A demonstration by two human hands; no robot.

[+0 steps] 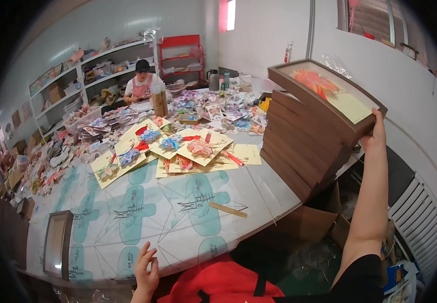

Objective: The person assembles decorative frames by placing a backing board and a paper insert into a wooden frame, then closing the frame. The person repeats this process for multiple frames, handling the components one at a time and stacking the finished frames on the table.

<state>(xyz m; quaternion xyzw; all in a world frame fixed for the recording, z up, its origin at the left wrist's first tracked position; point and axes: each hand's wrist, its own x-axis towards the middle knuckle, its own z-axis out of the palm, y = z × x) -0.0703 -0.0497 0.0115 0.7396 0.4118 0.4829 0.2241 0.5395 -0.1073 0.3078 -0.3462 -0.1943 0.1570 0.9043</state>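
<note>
At the right rises a tall stack of dark brown box frames (296, 136). On top of it sits a brown picture frame (324, 96), tilted, with an orange-red flower-like piece and a pale yellow card inside. My right hand (375, 132) grips this frame by its near right corner, thumb on the rim and the other fingers mostly hidden behind. Low at the table's front edge, my left hand (146, 267) holds nothing, its fingers apart. To its left a smaller glazed brown frame (58, 245) lies on the table. Yellow cards with colourful butterfly-like pieces and red tassels (170, 149) overlap mid-table.
A white sheet with teal shapes (132, 222) covers the table; a flat wooden stick (227, 209) lies on it. Heaps of colourful pieces (218, 113) fill the far side, where another person (141, 86) sits. Cardboard boxes (299, 224) stand below the stack. Shelves (112, 76) line the back wall.
</note>
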